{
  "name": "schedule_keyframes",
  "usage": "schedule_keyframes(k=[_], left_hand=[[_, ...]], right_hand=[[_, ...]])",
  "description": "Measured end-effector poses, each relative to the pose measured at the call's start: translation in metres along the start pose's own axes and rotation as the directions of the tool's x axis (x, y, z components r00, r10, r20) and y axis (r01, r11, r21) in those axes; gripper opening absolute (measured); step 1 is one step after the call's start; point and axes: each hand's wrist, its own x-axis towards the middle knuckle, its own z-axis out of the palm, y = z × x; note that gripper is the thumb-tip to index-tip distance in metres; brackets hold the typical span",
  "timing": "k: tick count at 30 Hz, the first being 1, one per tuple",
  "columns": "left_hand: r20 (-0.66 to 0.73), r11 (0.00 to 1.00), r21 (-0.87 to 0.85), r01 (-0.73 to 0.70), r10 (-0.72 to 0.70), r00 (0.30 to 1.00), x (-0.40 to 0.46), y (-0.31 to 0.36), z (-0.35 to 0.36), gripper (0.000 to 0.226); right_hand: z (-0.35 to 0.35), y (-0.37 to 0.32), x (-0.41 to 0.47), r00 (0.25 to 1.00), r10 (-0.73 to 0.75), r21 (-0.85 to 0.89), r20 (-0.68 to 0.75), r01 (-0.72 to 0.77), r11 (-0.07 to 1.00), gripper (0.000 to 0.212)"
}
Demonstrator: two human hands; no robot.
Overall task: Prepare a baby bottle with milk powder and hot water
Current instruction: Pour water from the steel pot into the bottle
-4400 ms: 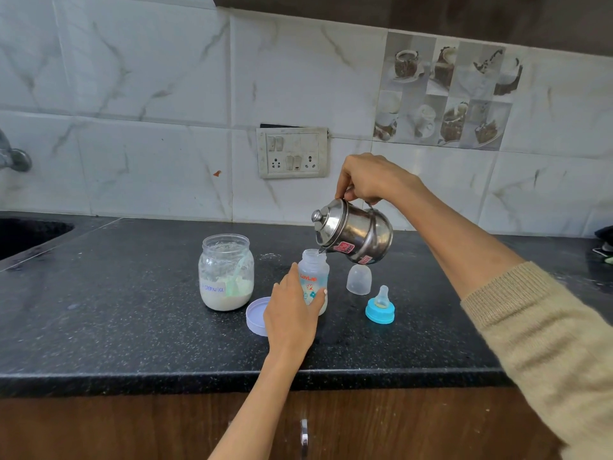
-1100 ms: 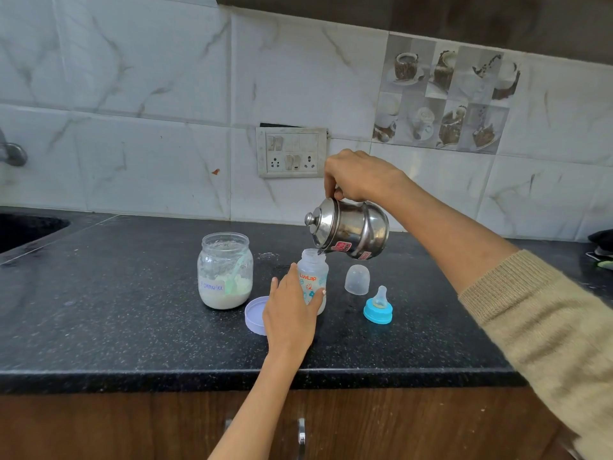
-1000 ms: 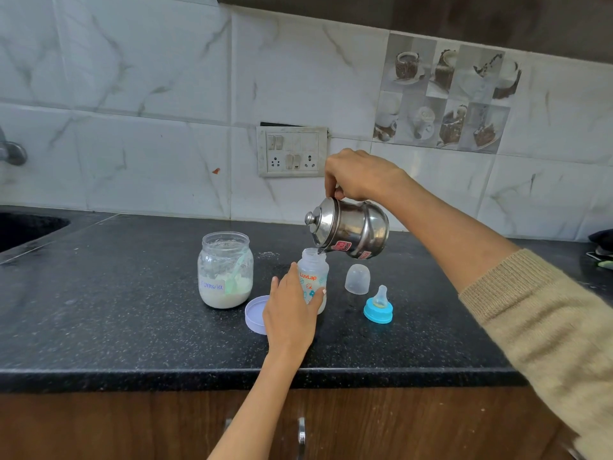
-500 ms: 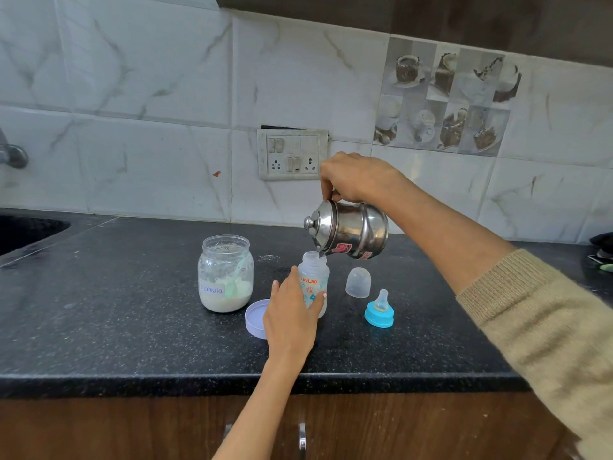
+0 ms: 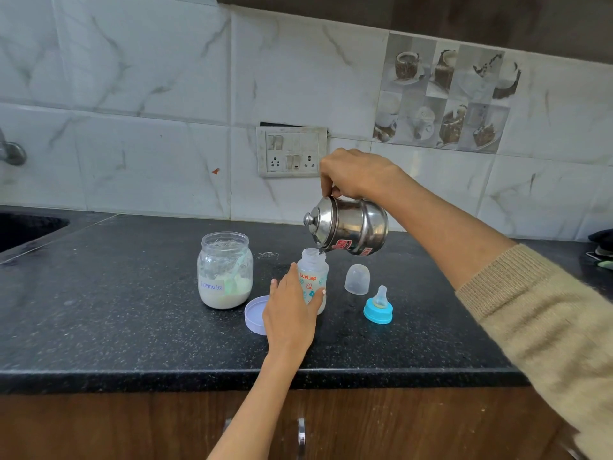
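Note:
An open baby bottle with a printed label stands upright on the black counter. My left hand is wrapped around its lower part. My right hand grips the top handle of a steel kettle, tilted to the left with its spout just over the bottle's mouth. A glass jar of white milk powder with a scoop inside stands open to the left. Its lilac lid lies beside my left hand.
A clear bottle cap and a blue ring with a teat sit right of the bottle. A sink is set in the counter at far left. A switch panel is on the tiled wall. Dark items lie at far right.
The kettle has tipped further to the left over the bottle since the earliest frame. My left hand has stayed on the bottle throughout.

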Motion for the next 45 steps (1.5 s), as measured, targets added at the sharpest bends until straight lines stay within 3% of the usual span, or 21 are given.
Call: schedule_keyframes(k=[28, 45], left_hand=[[-0.044, 0.999, -0.013, -0.049, 0.048, 0.998, 0.0, -0.001, 0.0, 0.065], [-0.04, 0.999, -0.011, -0.044, 0.043, 0.998, 0.002, -0.003, 0.002, 0.064]], right_hand=[[0.0, -0.006, 0.001, 0.999, -0.038, -0.056, -0.017, 0.037, 0.998, 0.023], [0.0, -0.014, 0.005, 0.998, -0.065, -0.118, -0.005, 0.064, 0.991, 0.029]])
